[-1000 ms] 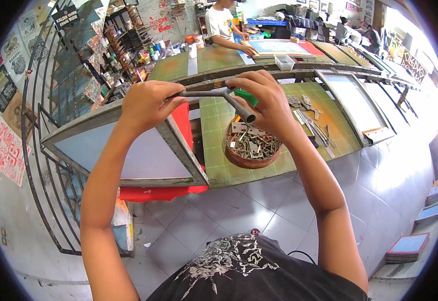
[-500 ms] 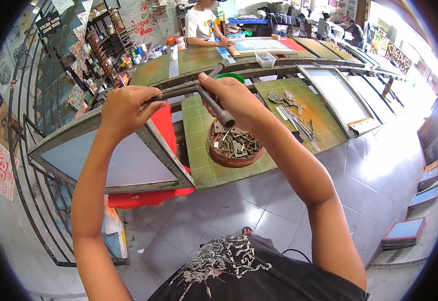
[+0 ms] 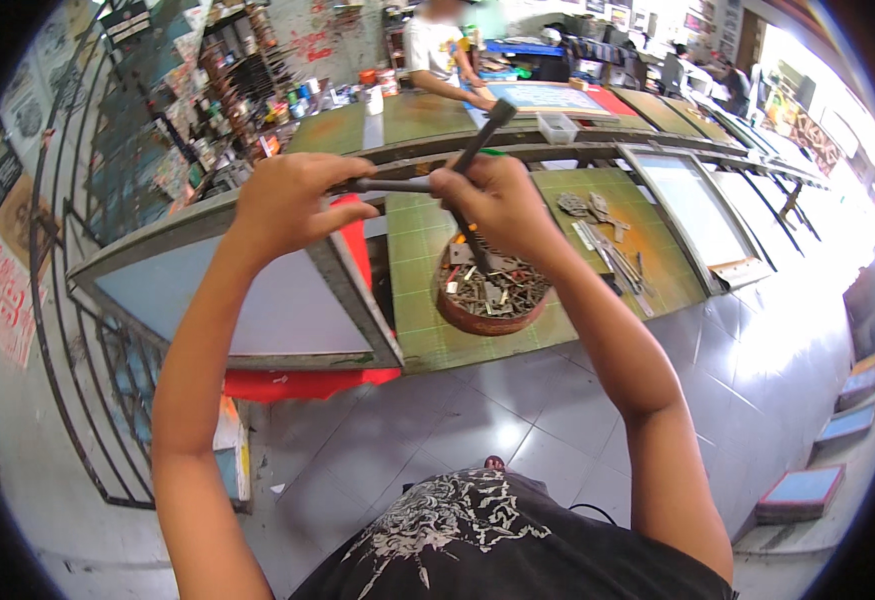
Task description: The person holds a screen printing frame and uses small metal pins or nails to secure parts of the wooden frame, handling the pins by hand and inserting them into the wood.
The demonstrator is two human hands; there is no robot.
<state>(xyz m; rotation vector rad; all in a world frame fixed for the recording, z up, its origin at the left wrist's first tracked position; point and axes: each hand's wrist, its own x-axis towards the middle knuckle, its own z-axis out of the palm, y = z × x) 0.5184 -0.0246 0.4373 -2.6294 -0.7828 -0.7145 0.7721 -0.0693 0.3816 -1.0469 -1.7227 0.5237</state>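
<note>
A dark metal T-shaped socket wrench (image 3: 397, 186) is held up in front of me, above the green worktable. My right hand (image 3: 497, 205) grips it where the crossbar meets the shaft. One crossbar end points up and away; the other hangs down over the round tub. At the shaft's left end is my left hand (image 3: 292, 205), its thumb and fingers spread apart around that end without closing on it. Below the right hand sits a reddish-brown round tub (image 3: 487, 323) filled with screws, bolts and small metal parts.
A framed screen (image 3: 247, 300) leans at the left over red cloth (image 3: 302, 383). Metal hinges (image 3: 597, 210) and hand tools (image 3: 617, 262) lie right of the tub. Another framed screen (image 3: 692, 205) lies farther right. A person (image 3: 437, 55) works across the tables.
The wrench has turned: its near crossbar end now points down toward the tub and its far end up. My left fingers have loosened and spread. The view has shifted slightly.
</note>
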